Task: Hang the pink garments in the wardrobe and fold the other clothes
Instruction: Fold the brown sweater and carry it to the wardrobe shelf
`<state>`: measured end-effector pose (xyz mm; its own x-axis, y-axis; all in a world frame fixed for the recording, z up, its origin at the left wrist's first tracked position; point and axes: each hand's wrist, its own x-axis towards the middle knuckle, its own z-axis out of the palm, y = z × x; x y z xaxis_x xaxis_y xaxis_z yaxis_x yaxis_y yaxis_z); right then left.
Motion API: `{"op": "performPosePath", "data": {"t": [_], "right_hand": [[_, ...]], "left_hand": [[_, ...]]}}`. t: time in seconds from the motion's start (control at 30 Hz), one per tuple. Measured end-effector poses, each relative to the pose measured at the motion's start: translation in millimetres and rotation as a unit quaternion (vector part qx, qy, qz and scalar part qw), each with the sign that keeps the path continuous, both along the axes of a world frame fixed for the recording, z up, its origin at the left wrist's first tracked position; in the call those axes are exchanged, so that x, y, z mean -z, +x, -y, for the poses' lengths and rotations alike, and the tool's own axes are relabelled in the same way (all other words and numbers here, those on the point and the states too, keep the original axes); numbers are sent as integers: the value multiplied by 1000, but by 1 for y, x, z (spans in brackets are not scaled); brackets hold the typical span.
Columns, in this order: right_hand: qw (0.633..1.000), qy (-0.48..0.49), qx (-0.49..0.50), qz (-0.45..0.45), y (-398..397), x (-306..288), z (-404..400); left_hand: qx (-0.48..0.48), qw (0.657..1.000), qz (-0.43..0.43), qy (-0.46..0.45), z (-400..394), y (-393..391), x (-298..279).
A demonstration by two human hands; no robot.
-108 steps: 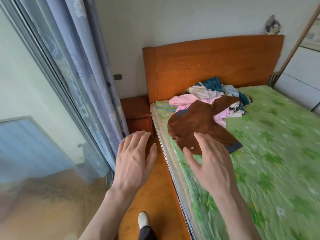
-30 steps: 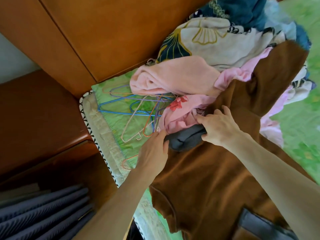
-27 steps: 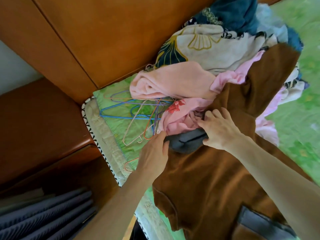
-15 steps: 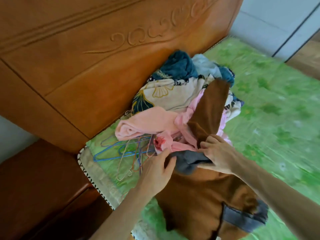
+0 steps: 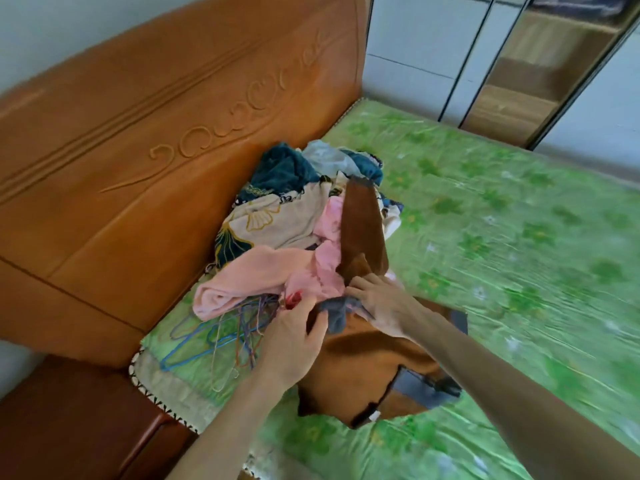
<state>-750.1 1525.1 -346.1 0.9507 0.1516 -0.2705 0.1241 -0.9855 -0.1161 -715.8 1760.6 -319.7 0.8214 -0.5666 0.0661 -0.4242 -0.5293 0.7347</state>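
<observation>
I see both hands at the near end of the clothes pile on the green floral bed cover [image 5: 502,237]. My left hand [image 5: 294,341] and right hand [image 5: 384,303] each pinch the grey collar of the brown fleece top [image 5: 360,362], which spreads from the pile toward me, one sleeve lying up over the heap. The soft pink rolled garment [image 5: 249,278] lies just left of the collar, against the carved orange wooden headboard [image 5: 156,150]. The tangle of thin coloured wire hangers [image 5: 221,334] sits below the pink garment, touching my left hand.
</observation>
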Motion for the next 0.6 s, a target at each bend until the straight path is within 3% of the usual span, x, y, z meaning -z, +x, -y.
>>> {"op": "performPosePath", "data": {"t": [0.2,0.5,0.6], "right_hand": [[989,129,-20,-70,26,13,-49],[989,99,-85,73,32,-27,-43],[982,142,-84,91,29,-57,-39]], "left_hand": [[-91,992,-82,-29,-49,2,0],[-111,989,-97,-33,-70,-17,-37],[-114,991,-68,-32,-72,-18,-66]]}}
